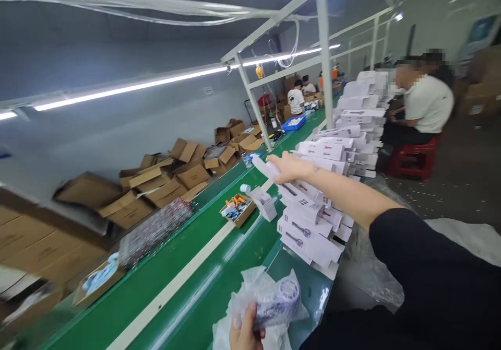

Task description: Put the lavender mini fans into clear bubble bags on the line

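In left hand (246,329), bagged cylinder (274,302) up-right.

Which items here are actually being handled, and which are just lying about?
In hand:
left hand grips a bagged purple item
right hand holds a white piece above the white boxes

Lying about:
cardboard cartons
small parts box
blue tray

Illumination: long white fluorescent tube lights (129,86) running from 9 o'clock toward 1 o'clock, bright, slightly blown out. Overall even, cool light. Soft glare streaks on the glossy green tabletop (219,266) at 6 o'clock. Strong wide-angle bending at the frame edges. Motion blur on the brown cardboard boxes (35,245) at 8 o'clock.
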